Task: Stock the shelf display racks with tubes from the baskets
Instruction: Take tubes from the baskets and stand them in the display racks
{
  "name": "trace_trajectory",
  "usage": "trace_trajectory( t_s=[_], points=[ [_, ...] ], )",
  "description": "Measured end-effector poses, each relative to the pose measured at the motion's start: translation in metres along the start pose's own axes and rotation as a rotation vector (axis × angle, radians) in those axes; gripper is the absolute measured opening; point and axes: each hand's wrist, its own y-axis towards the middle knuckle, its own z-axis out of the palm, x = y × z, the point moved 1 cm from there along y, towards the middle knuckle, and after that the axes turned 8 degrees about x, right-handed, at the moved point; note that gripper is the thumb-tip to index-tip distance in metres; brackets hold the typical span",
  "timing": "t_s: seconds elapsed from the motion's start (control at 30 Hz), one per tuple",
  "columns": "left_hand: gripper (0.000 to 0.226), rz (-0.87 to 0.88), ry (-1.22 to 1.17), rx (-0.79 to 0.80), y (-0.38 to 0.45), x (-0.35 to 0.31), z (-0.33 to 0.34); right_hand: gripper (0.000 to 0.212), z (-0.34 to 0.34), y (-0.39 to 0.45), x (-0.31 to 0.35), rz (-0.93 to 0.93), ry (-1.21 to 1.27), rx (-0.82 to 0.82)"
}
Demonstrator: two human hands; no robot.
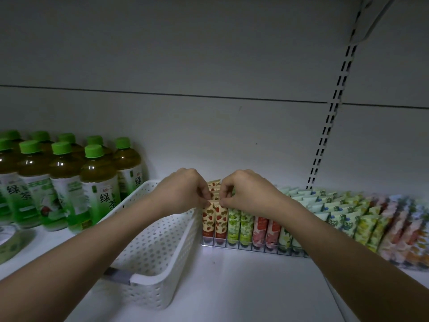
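Tape roll [9, 240] cut by left edge

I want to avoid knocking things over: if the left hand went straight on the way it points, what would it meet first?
Probably the strawberry tubes standing behind the front one it pinches; the left hand points toward the rack's leftmost rows. Depth is unclear.

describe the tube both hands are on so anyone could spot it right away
Find the white perforated basket on the shelf; the wire rack starts at its right. The strawberry-print tube stands frontmost in the leftmost lane, beside green-leaf tubes.
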Motion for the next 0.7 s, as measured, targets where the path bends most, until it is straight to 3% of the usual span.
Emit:
trace_trajectory(
  t_s=[0.47, 0.7],
  points=[
    [0.006, 0.002, -0.108, 0.032, 0.000, 0.005, 0.002, 0.006, -0.003, 0.000, -0.001, 0.018, 0.039, 0.058],
    [0.006, -0.008, -0.154, -0.074, 0.009, 0.012, -0.010, 0.009, -0.019, 0.009, -0.014, 0.038, 0.069, -0.066]
  ],
)
